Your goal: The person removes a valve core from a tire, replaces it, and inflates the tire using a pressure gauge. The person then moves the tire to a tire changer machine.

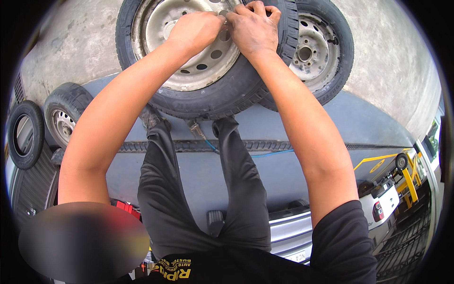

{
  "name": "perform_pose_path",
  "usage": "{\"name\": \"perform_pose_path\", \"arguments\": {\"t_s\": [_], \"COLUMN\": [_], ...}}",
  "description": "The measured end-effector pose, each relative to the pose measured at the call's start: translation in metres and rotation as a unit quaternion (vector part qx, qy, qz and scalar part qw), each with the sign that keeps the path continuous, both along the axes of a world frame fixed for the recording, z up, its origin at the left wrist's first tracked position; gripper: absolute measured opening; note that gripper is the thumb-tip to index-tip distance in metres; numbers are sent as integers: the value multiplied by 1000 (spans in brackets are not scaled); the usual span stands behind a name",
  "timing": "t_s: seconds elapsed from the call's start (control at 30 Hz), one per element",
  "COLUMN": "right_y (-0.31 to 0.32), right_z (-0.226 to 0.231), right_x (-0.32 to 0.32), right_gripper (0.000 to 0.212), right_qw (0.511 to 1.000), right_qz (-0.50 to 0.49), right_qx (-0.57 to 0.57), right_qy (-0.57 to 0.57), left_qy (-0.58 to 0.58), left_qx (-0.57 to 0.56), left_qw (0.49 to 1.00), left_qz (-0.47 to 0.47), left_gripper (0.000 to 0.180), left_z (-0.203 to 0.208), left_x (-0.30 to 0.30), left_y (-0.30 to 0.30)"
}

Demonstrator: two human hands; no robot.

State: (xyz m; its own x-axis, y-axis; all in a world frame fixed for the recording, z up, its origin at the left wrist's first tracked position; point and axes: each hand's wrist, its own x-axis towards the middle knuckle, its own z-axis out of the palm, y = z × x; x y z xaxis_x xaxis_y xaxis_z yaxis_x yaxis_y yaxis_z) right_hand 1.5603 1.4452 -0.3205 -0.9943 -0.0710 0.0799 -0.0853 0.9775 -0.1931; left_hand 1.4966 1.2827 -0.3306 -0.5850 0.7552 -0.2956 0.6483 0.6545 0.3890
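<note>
Wheel (208,102): twelve o'clock, perhaps steadied by the shoe (151,118) at its seven o'clock. Left hand (196,32), right hand (254,34): fingers curled, meeting over rim (203,83); cannot tell what they pinch.

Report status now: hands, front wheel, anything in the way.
Left hand, right hand: close together over front wheel, grip unclear. Front wheel overlaps another wheel. Blue hose on floor, possible snag.

The head-worn fisheye (black at its rim) looks down from close above the shirt (265,270) at lower centre toward the left hand (199,31) and right hand (254,32) at upper centre.
</note>
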Motion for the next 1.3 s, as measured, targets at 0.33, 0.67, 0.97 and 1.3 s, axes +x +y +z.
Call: {"name": "perform_pose_path", "arguments": {"t_s": [0.33,0.67,0.97,1.3], "right_y": [1,0,2,0], "right_z": [-2,0,-3,1], "right_x": [1,0,0,0], "right_gripper": [13,11,10,13], "right_qw": [999,1000,999,1000], "right_qz": [2,6,12,6], "right_qx": [16,24,35,14], "right_qy": [-27,-17,-10,-11], "left_qy": [-513,-59,-468,-227], "left_qx": [41,-29,67,-4], "left_qw": [749,997,798,957], "left_qz": [417,51,374,181], "left_gripper": [34,37,40,49], "left_z": [2,12,-6,7], "left_x": [4,5,12,10], "left_y": [17,3,16,7]}}
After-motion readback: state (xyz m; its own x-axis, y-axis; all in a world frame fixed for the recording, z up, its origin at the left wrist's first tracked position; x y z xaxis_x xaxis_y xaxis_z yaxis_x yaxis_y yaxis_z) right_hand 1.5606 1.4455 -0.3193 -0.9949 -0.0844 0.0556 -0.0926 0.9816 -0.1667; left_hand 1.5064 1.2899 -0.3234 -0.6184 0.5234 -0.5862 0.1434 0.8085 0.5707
